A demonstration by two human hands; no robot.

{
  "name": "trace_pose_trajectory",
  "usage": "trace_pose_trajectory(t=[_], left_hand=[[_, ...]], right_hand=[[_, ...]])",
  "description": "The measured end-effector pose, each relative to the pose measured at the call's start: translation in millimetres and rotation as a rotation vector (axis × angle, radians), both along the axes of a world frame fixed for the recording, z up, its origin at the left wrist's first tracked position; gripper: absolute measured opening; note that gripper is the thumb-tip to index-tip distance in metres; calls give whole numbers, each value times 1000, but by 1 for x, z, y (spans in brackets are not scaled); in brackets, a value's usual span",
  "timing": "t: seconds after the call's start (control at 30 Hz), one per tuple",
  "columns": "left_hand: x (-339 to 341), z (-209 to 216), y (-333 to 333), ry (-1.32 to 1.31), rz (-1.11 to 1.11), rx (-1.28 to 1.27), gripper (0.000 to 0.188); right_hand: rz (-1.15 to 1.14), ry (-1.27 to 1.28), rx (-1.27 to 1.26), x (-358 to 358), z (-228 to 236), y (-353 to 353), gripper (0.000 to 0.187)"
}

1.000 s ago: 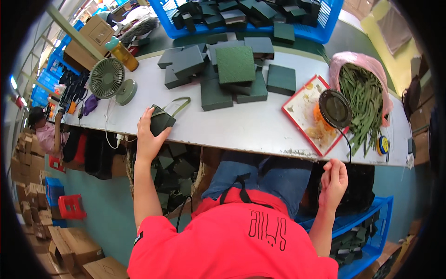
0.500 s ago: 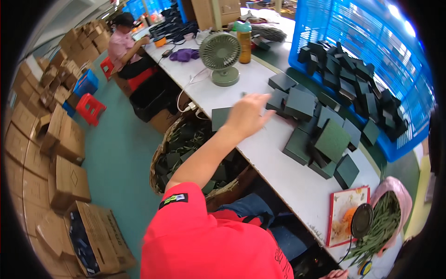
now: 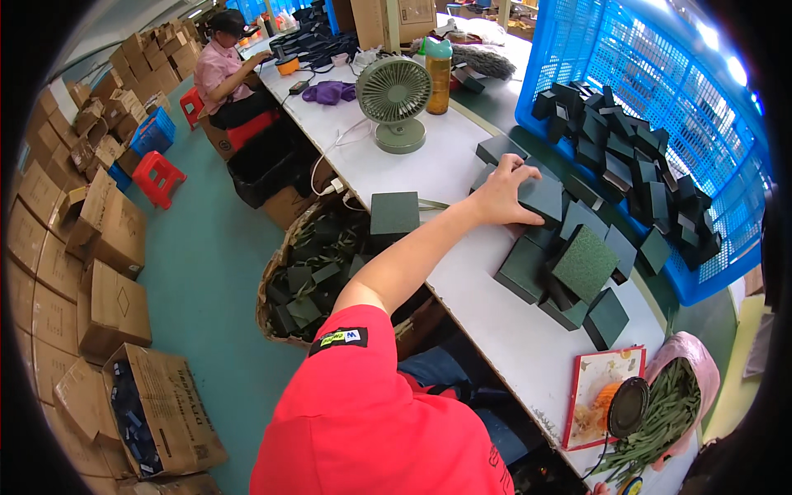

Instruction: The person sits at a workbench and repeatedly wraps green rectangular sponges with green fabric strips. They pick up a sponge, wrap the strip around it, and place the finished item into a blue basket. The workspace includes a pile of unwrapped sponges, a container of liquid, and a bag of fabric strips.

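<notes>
My left hand [image 3: 505, 195] reaches across the white table [image 3: 495, 322] to a pile of dark green square boxes [image 3: 577, 264]. Its fingers and thumb clasp the near edge of one dark green box [image 3: 546, 198] at the top of the pile. A single dark green box [image 3: 394, 215] lies apart at the table's near edge, left of my forearm. Several more of these boxes fill a blue plastic crate [image 3: 660, 99] behind the pile. My right hand is out of view.
A green desk fan [image 3: 394, 95] and a bottle [image 3: 439, 74] stand further along the table. A wicker basket [image 3: 276, 272] of green pieces sits on the floor below. A red tray [image 3: 596, 388], a round black device [image 3: 629, 406] and a pink bag of green beans [image 3: 670, 404] lie at the right. A seated person [image 3: 224, 66] works at the far end. Cardboard boxes [image 3: 99, 247] line the left.
My view swung left along the table. My left hand left the single box at the table edge and moved right onto the pile. My right hand dropped out of view.
</notes>
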State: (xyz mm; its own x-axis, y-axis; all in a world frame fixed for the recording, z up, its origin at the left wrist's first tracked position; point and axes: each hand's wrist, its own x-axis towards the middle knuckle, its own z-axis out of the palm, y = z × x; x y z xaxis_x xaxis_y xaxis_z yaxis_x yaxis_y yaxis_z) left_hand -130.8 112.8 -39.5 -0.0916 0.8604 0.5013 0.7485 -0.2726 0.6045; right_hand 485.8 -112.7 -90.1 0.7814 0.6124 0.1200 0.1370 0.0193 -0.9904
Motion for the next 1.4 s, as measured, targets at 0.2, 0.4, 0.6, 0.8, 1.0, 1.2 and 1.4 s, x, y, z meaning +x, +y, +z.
trace_pose_trajectory(t=[0.2,0.4,0.6,0.8,1.0,1.2,1.4], left_hand=[[23,49,-59,-440,-86,173,94],[41,63,-92,-17,-241,258,72],[103,16,-116,488,-684,-119,75],[121,0,-129,563,-375,-331,100],[129,-14,-132,588,-269,-431,113],[144,-45,-137,575,-209,-287,110],[144,-42,-118,561,-217,-244,104]], right_hand=[[34,-19,-91,-6,8,7,22],[36,-62,-155,0,5,-1,28],[121,-122,-46,-12,5,1,19],[91,-101,-56,11,8,3,18],[52,-589,-150,40,-1,29,22],[174,-854,-376,30,-5,43,34],[175,-1059,-342,40,-14,50,32]])
